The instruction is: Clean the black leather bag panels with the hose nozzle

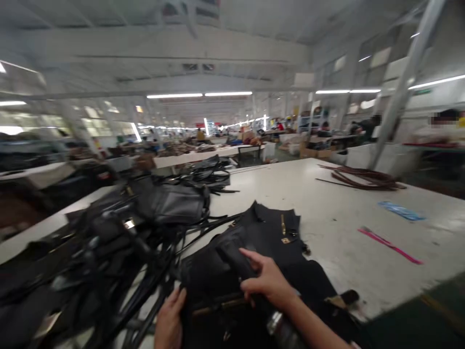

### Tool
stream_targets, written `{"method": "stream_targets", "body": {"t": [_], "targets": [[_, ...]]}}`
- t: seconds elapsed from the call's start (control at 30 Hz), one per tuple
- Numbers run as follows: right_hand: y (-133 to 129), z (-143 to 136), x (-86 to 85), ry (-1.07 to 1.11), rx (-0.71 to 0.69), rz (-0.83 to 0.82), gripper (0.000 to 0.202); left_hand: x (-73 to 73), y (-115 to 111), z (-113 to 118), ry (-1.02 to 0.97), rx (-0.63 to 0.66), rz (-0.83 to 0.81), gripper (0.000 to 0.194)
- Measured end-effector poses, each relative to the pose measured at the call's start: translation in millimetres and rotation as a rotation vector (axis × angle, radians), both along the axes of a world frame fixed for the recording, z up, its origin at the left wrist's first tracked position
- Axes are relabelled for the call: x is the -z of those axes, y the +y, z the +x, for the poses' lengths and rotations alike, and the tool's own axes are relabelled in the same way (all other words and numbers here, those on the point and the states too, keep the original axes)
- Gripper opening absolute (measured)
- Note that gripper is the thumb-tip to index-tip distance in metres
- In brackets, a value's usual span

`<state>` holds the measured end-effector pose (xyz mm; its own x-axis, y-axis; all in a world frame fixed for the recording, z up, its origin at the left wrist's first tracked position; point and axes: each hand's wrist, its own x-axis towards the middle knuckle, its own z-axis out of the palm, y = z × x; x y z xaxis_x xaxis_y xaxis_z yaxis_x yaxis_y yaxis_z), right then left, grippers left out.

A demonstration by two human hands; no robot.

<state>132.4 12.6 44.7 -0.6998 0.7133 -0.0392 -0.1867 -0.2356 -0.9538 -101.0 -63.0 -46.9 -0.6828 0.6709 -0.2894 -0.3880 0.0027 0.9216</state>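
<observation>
A black bag (254, 230) with gold-coloured fittings lies on the white table in front of me, blurred in its lower part. At its left edge my left hand (170, 317) is closed, fingers curled on the dark material. My right hand (267, 281) is over the bag's middle, with a fold of the black material between its thumb and outstretched index finger; its other fingers are mostly hidden. Below my right wrist shows a dark rounded thing with a shiny metal part (276, 322), whose kind I cannot make out.
Black bags and straps (178, 201) are heaped along the left. On the white table (290, 184) lie a bundle of brown cords (366, 178), a blue packet (399, 211) and a thin pink tool (392, 246). A metal post (410, 77) and people at other tables are beyond.
</observation>
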Motion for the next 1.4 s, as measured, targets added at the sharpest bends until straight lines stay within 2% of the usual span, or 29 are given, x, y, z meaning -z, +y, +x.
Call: {"method": "stream_targets", "body": {"t": [0.07, 0.13, 0.2, 0.33, 0.47, 0.6, 0.67, 0.73, 0.83, 0.93, 1.03, 1.13, 1.2, 1.33, 1.4], "targets": [[-11, 8, 3.8, -0.023, 0.005, -0.014, 0.080, -4.8, -19, -4, -0.049, 0.051, 0.104, 0.042], [-20, 25, 5.5, -0.080, 0.009, -0.026, 0.078, -9.5, -24, 1, -0.079, 0.124, 0.199, 0.044], [-30, 40, 6.4, -0.146, -0.048, -0.048, 0.081, -12.0, -21, 7, -0.076, 0.117, 0.208, 0.042], [-47, 54, 6.4, -0.143, -0.134, -0.017, 0.079, -8.5, -9, 7, -0.050, -0.006, 0.131, 0.034], [-57, 64, 2.5, -0.239, -0.120, 0.090, 0.077, -3.2, 13, -7, -0.006, -0.213, 0.044, 0.019], [-63, 74, 1.5, -0.307, -0.130, 0.137, 0.076, -3.3, 25, -22, 0.097, -0.378, -0.074, 0.026], [-66, 76, 6.3, -0.318, -0.146, 0.145, 0.076, -5.4, 21, -27, 0.155, -0.372, -0.140, 0.027], [-67, 74, 15.8, -0.316, -0.184, 0.145, 0.077, -10.2, 9, -32, 0.194, -0.278, -0.194, 0.025], [-66, 67, 36.2, -0.287, -0.256, 0.143, 0.076, -23.8, -20, -37, 0.206, -0.056, -0.255, 0.021], [-66, 58, 56.0, -0.242, -0.271, 0.123, 0.074, -39.3, -60, -33, 0.181, 0.122, -0.294, 0.040], [-65, 51, 65.2, -0.216, -0.268, 0.115, 0.079, -43.5, -103, -13, 0.154, 0.207, -0.302, 0.056], [-66, 45, 61.1, -0.229, -0.264, 0.136, 0.075, -32.8, -136, 13, 0.207, 0.211, -0.243, 0.054], [-68, 40, 53.7, -0.253, -0.266, 0.134, 0.074, -22.6, -148, 25, 0.308, 0.169, -0.218, 0.046], [-75, 38, 34.7, -0.318, -0.238, 0.151, 0.077, -11.4, -148, 33, 0.379, 0.160, -0.297, 0.014], [-79, 42, 25.1, -0.353, -0.285, 0.166, 0.077, -11.7, -143, 31, 0.346, 0.175, -0.319, 0.009]]}}
